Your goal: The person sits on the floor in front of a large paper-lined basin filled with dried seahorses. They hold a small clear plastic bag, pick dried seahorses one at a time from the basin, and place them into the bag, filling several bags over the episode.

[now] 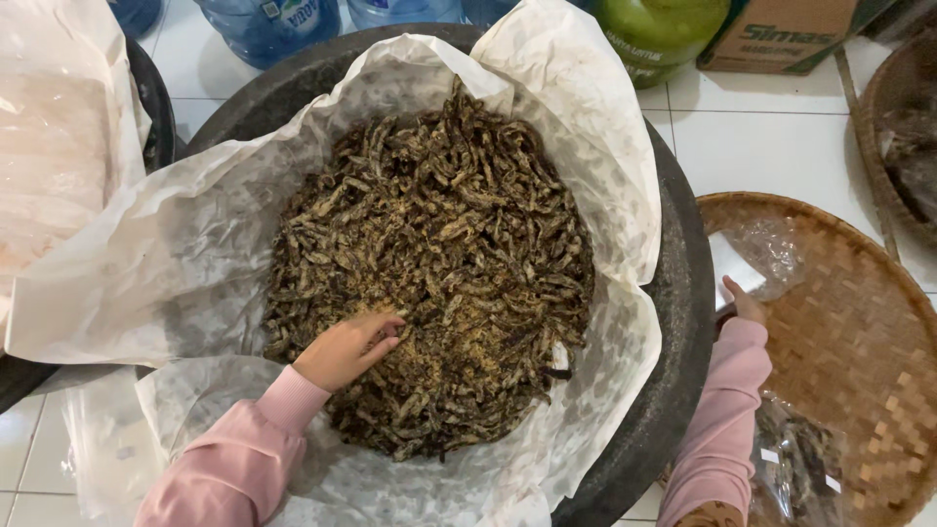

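A big black tub [678,322] lined with white paper [176,263] holds a heap of small dark dried fish [439,234]. My left hand [346,349] rests on the near side of the heap, fingers curled into the fish. My right hand [745,303] reaches past the tub's right rim, mostly hidden behind it, touching a clear plastic bag [756,256] on a round woven bamboo tray [859,322]. Both arms wear pink sleeves.
A filled plastic bag of dark fish [795,459] lies on the near part of the tray. Another paper-lined tub [59,166] stands at left. Blue water jugs [264,24], a green gas cylinder [659,29], a cardboard box [781,34] and a second woven tray [903,137] sit on white floor tiles.
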